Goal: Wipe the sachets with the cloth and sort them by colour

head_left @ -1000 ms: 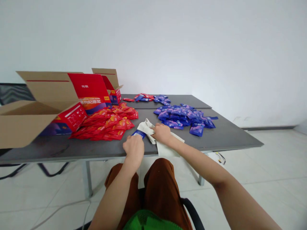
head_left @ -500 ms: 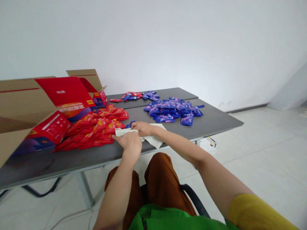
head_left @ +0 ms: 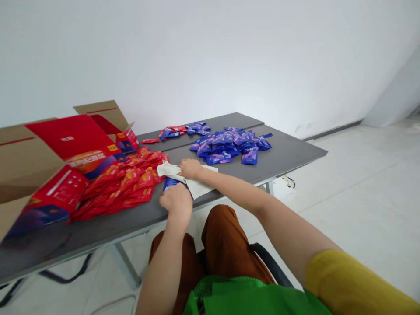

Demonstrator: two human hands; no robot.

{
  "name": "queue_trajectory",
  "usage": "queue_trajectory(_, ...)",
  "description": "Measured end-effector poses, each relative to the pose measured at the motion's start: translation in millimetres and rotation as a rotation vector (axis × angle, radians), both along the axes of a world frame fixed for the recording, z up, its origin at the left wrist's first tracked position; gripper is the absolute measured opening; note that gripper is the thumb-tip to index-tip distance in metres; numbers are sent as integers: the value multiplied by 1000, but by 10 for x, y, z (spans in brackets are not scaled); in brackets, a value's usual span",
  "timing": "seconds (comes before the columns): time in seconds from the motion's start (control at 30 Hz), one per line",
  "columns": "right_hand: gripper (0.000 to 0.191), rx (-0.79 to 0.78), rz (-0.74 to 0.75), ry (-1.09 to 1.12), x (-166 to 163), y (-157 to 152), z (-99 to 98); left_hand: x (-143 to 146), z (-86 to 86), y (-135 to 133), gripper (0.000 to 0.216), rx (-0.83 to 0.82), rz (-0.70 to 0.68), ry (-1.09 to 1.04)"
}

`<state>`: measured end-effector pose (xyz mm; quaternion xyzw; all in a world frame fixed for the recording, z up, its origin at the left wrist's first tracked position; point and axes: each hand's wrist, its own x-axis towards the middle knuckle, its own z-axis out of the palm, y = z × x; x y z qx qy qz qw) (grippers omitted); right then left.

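A white cloth lies on the grey table near its front edge. My right hand is closed on the cloth's upper part, pressing it against a blue sachet. My left hand is closed on the near end of that blue sachet, just below the cloth. A pile of red sachets lies directly to the left of both hands. A pile of blue sachets lies further back on the right.
An open cardboard box with red printing stands at the left, a second one behind it. A small mix of red and blue sachets sits at the table's far edge. White wall behind, tiled floor to the right.
The view has swung to the right. My left hand has drawn back toward me with the blue sachet, now showing below the cloth. My right hand stays on the cloth.
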<state>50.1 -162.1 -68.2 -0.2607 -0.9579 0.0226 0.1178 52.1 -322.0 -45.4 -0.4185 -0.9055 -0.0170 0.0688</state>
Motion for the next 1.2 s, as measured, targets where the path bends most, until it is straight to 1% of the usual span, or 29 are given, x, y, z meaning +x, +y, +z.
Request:
queue_trajectory(0.07,37,9,70,-6,62,61,-8,57,-114,-49,48,58,-13,71)
queue_trajectory(0.13,35,-12,203,-11,136,122,-10,63,-195,-88,49,88,-55,117)
queue_trajectory(0.23,32,-128,392,-27,231,200,-5,-20,-222,-86,44,75,-127,81)
queue_trajectory(0.3,31,-194,435,-50,262,223,3,-121,-193,-47,41,28,-151,4)
queue_trajectory(0.37,32,-195,407,-66,258,212,9,-253,-155,0,42,-22,-156,-71)
queue_trajectory(0.43,35,-131,313,-68,225,172,5,-426,-129,38,46,-35,-184,-120)
queue_trajectory(0.57,44,19,67,-54,144,113,-12,-909,-111,47,69,-74,-393,-203)
queue_trajectory(0.63,43,58,-57,-54,123,138,-6,-1151,-87,29,77,-135,-517,-288)
queue_trajectory(0.7,42,74,-168,-59,123,193,7,-1291,-49,21,81,-181,-629,-357)
queue_trajectory(0.73,43,71,-211,-61,132,222,13,-1299,-31,26,80,-187,-655,-365)
queue_trajectory(0.77,44,64,-240,-63,146,246,18,-1259,-21,36,77,-178,-639,-351)
queue_trajectory(0.8,44,59,-254,-60,166,263,19,-1175,-21,52,72,-148,-570,-311)
queue_trajectory(0.9,42,74,-277,-35,248,253,10,-780,-90,111,48,22,-257,-71)
queue_trajectory(0.93,42,83,-278,-28,279,232,6,-659,-125,131,44,64,-227,5)
queue_trajectory(1.0,40,97,-271,-25,341,175,-2,-522,-180,173,41,127,-230,102)
queue_trajectory(1.03,40,102,-263,-28,370,143,-6,-519,-194,199,40,156,-251,139)
queue_trajectory(1.1,38,119,-240,-33,415,72,-12,-620,-192,264,39,202,-295,201)
queue_trajectory(1.13,37,134,-225,-34,431,32,-15,-701,-177,305,41,199,-326,217)
queue_trajectory(1.2,34,168,-178,-34,458,-59,-19,-860,-130,394,42,123,-388,175)
